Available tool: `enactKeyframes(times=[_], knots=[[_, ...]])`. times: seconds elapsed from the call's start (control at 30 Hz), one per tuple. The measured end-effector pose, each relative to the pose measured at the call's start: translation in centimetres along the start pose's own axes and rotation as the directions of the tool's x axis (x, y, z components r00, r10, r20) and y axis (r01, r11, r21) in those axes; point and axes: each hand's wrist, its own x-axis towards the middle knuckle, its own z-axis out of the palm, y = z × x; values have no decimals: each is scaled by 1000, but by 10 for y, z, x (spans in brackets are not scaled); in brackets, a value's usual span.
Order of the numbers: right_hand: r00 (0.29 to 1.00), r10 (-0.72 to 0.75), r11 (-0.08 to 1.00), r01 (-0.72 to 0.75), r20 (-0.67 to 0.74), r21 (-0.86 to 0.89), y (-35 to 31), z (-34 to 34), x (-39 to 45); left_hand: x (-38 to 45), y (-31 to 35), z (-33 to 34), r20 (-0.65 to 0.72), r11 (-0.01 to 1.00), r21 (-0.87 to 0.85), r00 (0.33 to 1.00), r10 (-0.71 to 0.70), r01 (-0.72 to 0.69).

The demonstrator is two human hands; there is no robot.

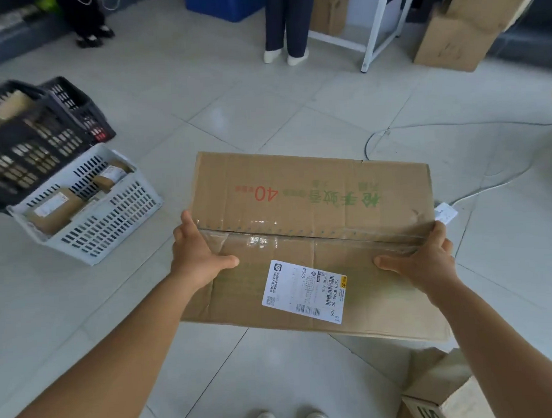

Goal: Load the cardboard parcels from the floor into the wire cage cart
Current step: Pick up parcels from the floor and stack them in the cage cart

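While the box (pixel 314 238) hangs above the floor (pixel 263 113), left hand (pixel 197 251) and right hand (pixel 427 258) gripping its two ends with thumbs on top, it should stay level; no cart shows, so turn slowly, minding the cable (pixel 475 125).

tiled floor (pixel 263 120), crates (pixel 85 202), boxes (pixel 445 43), cable (pixel 455 126)
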Motion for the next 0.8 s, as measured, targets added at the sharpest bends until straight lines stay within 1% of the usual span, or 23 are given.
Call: enactKeyframes(times=[0.17, 0.33, 0.43, 0.57, 0.7, 0.8], knots=[[989, -121, 992, 125, 85, -34, -45, -3, -16, -40, -14, -46, -116, 994, -54, 988, -99, 93], [946, -265, 958, 280, 185, -57, -90, 0, -41, -93, -35, -90, -228, 970, -146, 948, -223, 193], [901, -353, 922, 380, 253, -66, -117, 5, -60, -129, -51, -114, -289, 952, -200, 914, -285, 234], [829, -444, 865, 496, 339, -81, -154, 18, -94, -180, -75, -145, -371, 922, -260, 852, -369, 286], [743, -513, 803, 593, 429, -67, -189, 39, -138, -234, -104, -174, -464, 896, -301, 771, -436, 326], [664, -564, 743, 668, 490, -50, -212, 57, -179, -275, -127, -197, -509, 865, -337, 701, -499, 371]])
